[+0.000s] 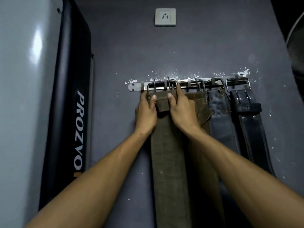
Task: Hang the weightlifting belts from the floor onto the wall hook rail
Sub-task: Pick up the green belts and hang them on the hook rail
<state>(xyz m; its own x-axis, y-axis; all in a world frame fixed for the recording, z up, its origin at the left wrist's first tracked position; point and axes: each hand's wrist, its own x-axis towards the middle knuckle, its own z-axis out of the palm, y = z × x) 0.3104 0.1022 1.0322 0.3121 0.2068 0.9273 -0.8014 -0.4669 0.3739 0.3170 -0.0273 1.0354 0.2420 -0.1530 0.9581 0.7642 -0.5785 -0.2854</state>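
Note:
A metal hook rail [134, 87] is screwed to the dark grey wall. An olive-brown weightlifting belt [169, 158] hangs down from the rail's left end, its buckle up at the hooks. My left hand [145, 111] grips the belt's top left edge by the buckle. My right hand [181, 108] grips the top right, with the index finger reaching up to a hook. To the right hang a second brown belt [199, 102], a worn dark blue belt [222, 119] and a black leather belt [250, 122].
A tall grey and black machine panel marked PROZVO [79, 129] stands close on the left. A wall socket [165, 17] sits above the rail. A dark round object [296, 46] shows at the right edge.

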